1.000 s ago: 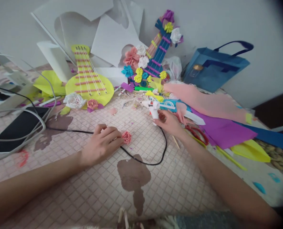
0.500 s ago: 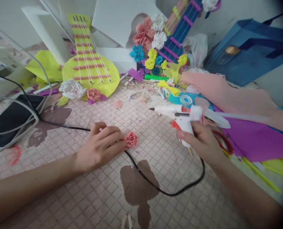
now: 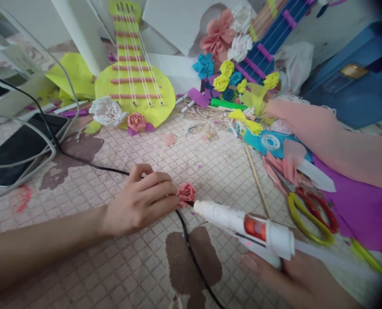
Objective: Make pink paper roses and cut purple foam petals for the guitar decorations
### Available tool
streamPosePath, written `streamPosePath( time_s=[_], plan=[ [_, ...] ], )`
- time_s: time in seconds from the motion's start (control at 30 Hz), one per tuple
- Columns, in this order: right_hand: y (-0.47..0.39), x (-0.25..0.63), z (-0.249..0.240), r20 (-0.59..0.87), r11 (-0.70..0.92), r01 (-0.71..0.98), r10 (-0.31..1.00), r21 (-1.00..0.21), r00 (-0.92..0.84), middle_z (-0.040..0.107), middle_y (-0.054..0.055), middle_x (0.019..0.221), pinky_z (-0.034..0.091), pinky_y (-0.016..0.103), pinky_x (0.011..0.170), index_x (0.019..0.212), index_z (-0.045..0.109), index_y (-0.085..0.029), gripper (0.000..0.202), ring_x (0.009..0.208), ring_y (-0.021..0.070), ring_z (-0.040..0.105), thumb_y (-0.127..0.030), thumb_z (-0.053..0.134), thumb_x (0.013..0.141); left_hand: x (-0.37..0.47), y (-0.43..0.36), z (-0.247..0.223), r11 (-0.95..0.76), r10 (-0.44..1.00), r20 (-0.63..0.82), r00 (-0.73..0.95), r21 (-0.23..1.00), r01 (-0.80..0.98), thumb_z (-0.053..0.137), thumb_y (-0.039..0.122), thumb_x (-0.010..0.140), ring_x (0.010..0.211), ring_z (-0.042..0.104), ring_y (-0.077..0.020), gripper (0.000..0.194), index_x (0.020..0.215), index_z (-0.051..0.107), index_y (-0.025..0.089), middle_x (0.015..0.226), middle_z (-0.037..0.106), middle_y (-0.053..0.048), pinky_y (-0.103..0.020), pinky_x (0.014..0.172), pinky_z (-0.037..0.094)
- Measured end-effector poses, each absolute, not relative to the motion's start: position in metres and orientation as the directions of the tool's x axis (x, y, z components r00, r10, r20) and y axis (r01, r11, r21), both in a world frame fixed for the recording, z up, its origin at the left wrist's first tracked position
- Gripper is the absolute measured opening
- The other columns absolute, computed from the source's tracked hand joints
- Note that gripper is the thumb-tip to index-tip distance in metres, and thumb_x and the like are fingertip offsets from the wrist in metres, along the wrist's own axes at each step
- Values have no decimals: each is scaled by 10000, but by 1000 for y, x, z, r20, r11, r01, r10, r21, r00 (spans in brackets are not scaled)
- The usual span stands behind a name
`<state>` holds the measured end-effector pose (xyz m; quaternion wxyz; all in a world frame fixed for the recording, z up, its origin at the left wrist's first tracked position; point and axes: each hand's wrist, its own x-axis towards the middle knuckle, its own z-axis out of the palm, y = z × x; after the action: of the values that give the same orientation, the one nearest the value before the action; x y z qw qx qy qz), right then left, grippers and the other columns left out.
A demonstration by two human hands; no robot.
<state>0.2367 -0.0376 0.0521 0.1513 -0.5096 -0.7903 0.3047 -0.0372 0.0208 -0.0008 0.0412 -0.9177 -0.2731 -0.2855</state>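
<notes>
My left hand rests on the quilted cloth, its fingertips closed on the left edge of a small pink paper flower. A black cable runs beneath this hand. In my right hand, at the lower right, is a white glue gun with an orange part and a clear stick out of its back. The gun's dark nozzle points left and meets the lower side of the flower. Most of my right fingers are hidden behind the gun.
Scissors and a wooden stick lie right of centre. Purple paper is beyond them. A yellow paper guitar stands behind, with a phone and cables at the left. A blue bag is back right.
My right hand has brought the glue gun down and left to the flower, uncovering the scissors and stick. My left hand stays at the flower. The view has shifted slightly.
</notes>
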Motion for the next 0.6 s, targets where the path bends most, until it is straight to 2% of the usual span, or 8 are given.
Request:
streamPosePath(
  time_s=[0.07,0.27,0.47,0.6],
  plan=[
    [-36,234,53,-125,258,677,878,-689,-462,545,-20,526,488,365,352,844,610,-471,168,428,233,543,-316,560,800,-37,21,0,-846,481,542,690,80,527,579,212,906,883,623,-163,40,897,615,228,880,723,34,-380,787,350],
    [-33,232,50,-100,303,670,864,-678,-493,542,-10,531,481,345,333,751,514,-389,112,432,220,545,-303,576,788,-38,21,-1,-843,489,525,697,80,531,536,208,927,881,614,-152,96,876,613,235,889,713,34,-372,796,342],
    [-35,230,46,-115,296,688,867,-663,-484,585,-16,556,500,328,373,788,536,-365,72,451,216,577,-299,545,817,-38,21,-2,-848,483,524,702,80,524,513,168,929,875,609,-160,123,874,611,219,886,702,22,-377,791,331],
    [-36,229,46,-83,307,697,881,-648,-465,588,-20,601,485,293,399,829,540,-297,48,492,196,587,-306,502,855,-37,20,-2,-850,482,528,699,90,518,514,159,926,864,603,-161,122,862,607,206,867,693,15,-373,784,331]
  ],
)
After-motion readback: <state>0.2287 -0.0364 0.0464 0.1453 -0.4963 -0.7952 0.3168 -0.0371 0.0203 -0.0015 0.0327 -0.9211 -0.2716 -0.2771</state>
